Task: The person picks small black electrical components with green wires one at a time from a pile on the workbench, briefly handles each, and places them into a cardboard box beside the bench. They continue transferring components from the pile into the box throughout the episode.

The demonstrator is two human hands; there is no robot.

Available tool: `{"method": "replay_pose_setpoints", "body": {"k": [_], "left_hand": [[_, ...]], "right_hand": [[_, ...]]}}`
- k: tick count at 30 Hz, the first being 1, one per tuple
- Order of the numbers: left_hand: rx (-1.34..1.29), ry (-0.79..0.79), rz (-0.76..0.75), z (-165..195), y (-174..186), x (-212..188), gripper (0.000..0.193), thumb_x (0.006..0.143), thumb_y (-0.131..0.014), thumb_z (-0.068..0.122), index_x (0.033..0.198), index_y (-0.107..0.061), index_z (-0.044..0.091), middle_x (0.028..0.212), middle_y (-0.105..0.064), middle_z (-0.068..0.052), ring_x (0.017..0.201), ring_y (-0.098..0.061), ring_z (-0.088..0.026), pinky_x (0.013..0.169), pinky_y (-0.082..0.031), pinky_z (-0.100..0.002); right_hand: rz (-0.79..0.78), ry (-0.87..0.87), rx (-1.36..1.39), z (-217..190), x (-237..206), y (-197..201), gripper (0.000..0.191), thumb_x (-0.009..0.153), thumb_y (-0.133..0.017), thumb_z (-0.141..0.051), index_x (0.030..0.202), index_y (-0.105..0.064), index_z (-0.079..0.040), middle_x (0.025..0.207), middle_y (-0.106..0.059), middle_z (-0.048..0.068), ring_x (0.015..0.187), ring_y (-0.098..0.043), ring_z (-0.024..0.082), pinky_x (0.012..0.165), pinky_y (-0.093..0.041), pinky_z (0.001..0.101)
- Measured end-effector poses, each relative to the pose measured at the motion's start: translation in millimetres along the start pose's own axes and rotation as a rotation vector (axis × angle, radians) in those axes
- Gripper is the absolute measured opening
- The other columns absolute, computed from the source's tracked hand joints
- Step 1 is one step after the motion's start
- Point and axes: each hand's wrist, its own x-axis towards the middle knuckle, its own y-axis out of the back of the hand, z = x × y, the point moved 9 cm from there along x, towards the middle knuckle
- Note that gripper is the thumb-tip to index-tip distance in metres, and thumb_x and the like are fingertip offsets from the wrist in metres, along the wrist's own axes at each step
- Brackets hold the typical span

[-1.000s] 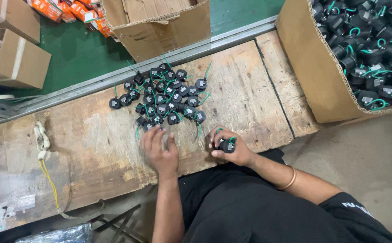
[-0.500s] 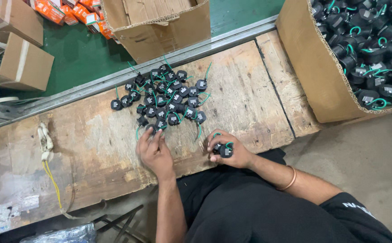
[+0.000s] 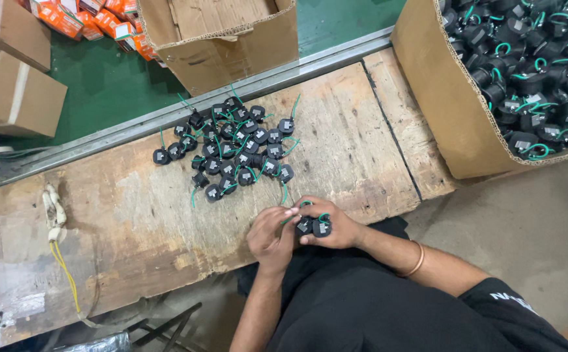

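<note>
The right hand (image 3: 336, 227) cups two small black parts (image 3: 314, 226) with green wire loops; the left hand (image 3: 271, 236) pinches one loop beside them. Just beyond the hands, a pile of like parts (image 3: 232, 150) lies unhandled on the wooden bench (image 3: 101, 221). Right of the pile, a cardboard box (image 3: 453, 111) holds many more.

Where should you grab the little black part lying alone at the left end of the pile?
Pinch the round black part by its body, coming from the left or from above. Bare wooden bench lies on that side, while the pile crowds its right. Its thin green wire is probably too floppy to hold.
</note>
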Motion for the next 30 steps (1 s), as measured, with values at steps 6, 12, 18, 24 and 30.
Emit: {"method": "replay_pose_setpoints", "body": {"k": [6,12,18,24,30], "left_hand": [[-0.052,-0.140,-0.252,3.1,2.8,-3.3,0.024,0.084,-0.070,0.000,0.107,-0.071,0.006,0.115,-0.076,-0.014,0.113,-0.071,-0.032,0.101,-0.056,-0.043],[-0.263,0.200,-0.122,-36.0,0.3,-17.6,0.024,0.083,-0.084,-0.003,0.089,-0.063,0.006,0.097,-0.074,-0.010,0.098,-0.070,-0.024,0.087,-0.058,-0.035],[-0.088,0.062,-0.087,-32.1,15.9,-23.6,0.022,0.077,-0.085,0.000,0.088,-0.066,0.004,0.099,-0.071,-0.010,0.095,-0.070,-0.022,0.083,-0.058,-0.034],[-0.125,0.043,0.623,-52.2,123.0,-9.9,0.015,0.101,-0.065,0.004,0.116,-0.064,0.005,0.130,-0.060,-0.007,0.116,-0.064,-0.020,0.105,-0.056,-0.037],[0.681,0.080,0.152,-55.3,96.6,26.2,0.041,0.089,-0.068,-0.004,0.130,-0.063,-0.004,0.133,-0.064,-0.022,0.127,-0.059,-0.039,0.112,-0.043,-0.047]], "right_hand": [[0.068,-0.009,-0.018,-2.8,-1.5,3.1,0.050,0.083,-0.086,-0.029,0.121,-0.067,-0.002,0.114,-0.065,0.016,0.109,-0.067,0.032,0.095,-0.053,0.0415],[0.075,0.005,-0.116,-13.1,-1.1,-5.4,0.047,0.081,-0.088,-0.023,0.117,-0.068,-0.002,0.112,-0.065,0.016,0.103,-0.070,0.032,0.087,-0.057,0.0393],[0.048,0.032,-0.068,-15.6,0.7,-4.6,0.042,0.082,-0.085,-0.020,0.117,-0.067,-0.003,0.116,-0.066,0.015,0.108,-0.069,0.031,0.093,-0.057,0.0400],[0.099,-0.038,-0.023,-1.3,-4.3,10.6,0.042,0.083,-0.085,-0.024,0.116,-0.070,-0.004,0.110,-0.065,0.011,0.105,-0.067,0.026,0.095,-0.053,0.0393],[0.253,-0.212,0.835,32.0,-12.8,8.9,0.048,0.088,-0.087,-0.024,0.122,-0.064,-0.001,0.112,-0.060,0.009,0.101,-0.063,0.024,0.087,-0.054,0.0380]]}}
